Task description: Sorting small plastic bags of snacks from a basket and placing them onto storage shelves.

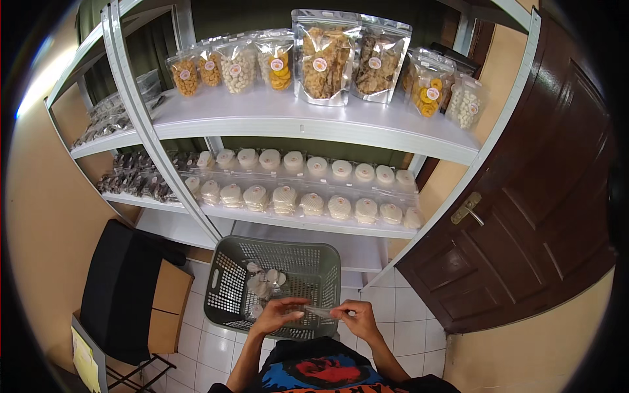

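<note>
A clear plastic packet [318, 311] is stretched between my two hands, above the near side of a grey-green plastic basket [335, 275]. Its right end is pinched between the thumb and fingers of my right hand [357, 319]. At its left end, my left hand [277, 316] spans it with thumb and fingers. What the packet contains is hard to make out. Inside the perforated basket lie several clear packets of pale round crackers [263, 283], mostly towards the left. Part of the basket's near rim is hidden by my hands and shirt.
Ahead, a metal shelf rack holds snack pouches [322, 64] on its upper board [275, 108] and rows of bagged pale crackers [285, 200] below. A cardboard box [169, 307] under black cloth [120, 290] stands left. A brown door [516, 221] is at right; floor tiles [410, 307] surround the basket.
</note>
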Motion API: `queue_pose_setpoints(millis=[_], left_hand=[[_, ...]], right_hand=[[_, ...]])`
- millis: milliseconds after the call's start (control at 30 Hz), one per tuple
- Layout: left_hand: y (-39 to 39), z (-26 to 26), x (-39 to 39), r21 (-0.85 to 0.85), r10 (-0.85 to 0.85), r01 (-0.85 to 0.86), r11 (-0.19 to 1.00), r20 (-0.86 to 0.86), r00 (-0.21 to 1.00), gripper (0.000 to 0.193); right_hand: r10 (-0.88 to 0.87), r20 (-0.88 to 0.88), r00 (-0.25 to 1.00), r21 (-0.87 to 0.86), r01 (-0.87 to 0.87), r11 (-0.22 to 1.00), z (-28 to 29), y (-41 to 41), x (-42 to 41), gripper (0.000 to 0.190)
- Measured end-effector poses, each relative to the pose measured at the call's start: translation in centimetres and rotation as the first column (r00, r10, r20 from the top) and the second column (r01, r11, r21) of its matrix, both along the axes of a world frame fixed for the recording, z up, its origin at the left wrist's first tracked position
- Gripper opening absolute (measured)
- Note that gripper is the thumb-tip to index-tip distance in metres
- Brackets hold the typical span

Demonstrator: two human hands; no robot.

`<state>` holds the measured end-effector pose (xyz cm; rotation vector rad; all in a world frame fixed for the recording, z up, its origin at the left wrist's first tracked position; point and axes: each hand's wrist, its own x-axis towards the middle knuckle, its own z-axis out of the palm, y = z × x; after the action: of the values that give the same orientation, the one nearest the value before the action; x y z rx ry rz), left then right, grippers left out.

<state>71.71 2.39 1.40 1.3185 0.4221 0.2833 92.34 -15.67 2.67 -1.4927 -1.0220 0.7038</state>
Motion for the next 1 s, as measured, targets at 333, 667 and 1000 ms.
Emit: queue_pose_setpoints(millis=[333, 667, 1000], left_hand=[[-2.5, 4.7, 2.7, 0.636, 0.091, -0.153, 0.756, 0.129, 0.988, 0.006], [-2.1, 5.6, 2.3, 0.435, -0.061, -0.039, 0.900, 0.212, 0.975, 0.010], [-1.6, 11.2, 1.7, 0.714, -0.252, -0.025, 0.699, 0.280, 0.926, 0.009]], right_hand=[[-0.023, 0.124, 0.992, 0.064, 0.015, 0.998, 2.5, -0.2, -1.4, 0.009], [0.039, 0.298, 0.954, 0.005, -0.042, 0.999, 7.4, 0.4, -2.1, 0.013], [0.092, 0.490, 0.867, 0.087, -0.153, 0.984, 12.0, 0.3, -4.4, 0.021]])
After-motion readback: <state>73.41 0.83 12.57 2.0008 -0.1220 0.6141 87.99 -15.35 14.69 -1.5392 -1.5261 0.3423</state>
